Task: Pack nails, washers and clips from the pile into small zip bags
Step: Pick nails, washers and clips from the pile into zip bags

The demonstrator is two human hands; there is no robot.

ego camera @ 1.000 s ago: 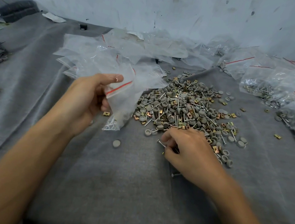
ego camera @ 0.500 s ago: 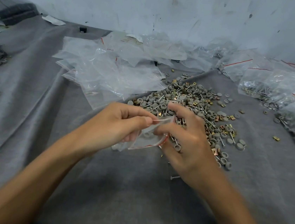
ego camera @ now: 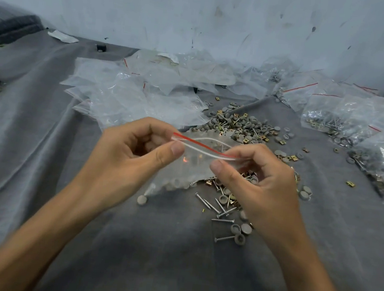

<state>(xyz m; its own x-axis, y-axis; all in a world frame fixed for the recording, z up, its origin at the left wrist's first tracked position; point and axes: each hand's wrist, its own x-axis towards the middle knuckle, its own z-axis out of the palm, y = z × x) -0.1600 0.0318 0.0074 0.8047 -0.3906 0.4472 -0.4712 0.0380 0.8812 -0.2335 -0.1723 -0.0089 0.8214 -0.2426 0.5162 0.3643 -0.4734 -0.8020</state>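
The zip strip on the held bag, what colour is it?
Red, beside a white line, on the bag; head view.

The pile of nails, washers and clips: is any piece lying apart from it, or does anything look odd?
Yes. One grey washer lies alone on the cloth, left of the pile, just below the zip bag held by both hands. One brass clip also sits alone to the right. Nothing looks damaged.

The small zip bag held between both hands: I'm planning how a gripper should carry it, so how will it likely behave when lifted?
The small zip bag is thin clear film that sags below the left hand and right hand, so it is probably floppy. Washers bunched in its lower corner would likely make it swing bottom-heavy. Its smooth film may slip from a light pinch.
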